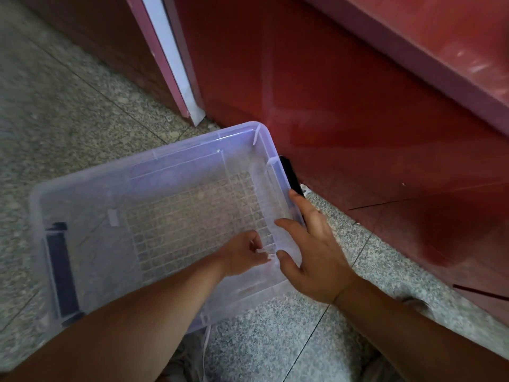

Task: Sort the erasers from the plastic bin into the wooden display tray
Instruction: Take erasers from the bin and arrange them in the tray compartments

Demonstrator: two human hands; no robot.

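Observation:
A clear plastic bin (pixel 154 161) stands on the speckled floor, with only its ribbed bottom showing inside. My left hand (pixel 242 255) reaches into the bin's near right corner with curled fingers and pinches a small pale eraser (pixel 265 250), which is blurred. My right hand (pixel 311 249) rests on the bin's right rim with its fingers spread and fairly straight, its fingertips by the black handle clip (pixel 289 172). The wooden display tray is not in view.
A red cabinet front (pixel 358 119) rises close behind and to the right of the bin. A pink and white door frame edge (pixel 170 59) meets the floor at the back. A second black clip (pixel 62 268) sits on the bin's left side. Grey terrazzo floor (pixel 55 119) lies all around.

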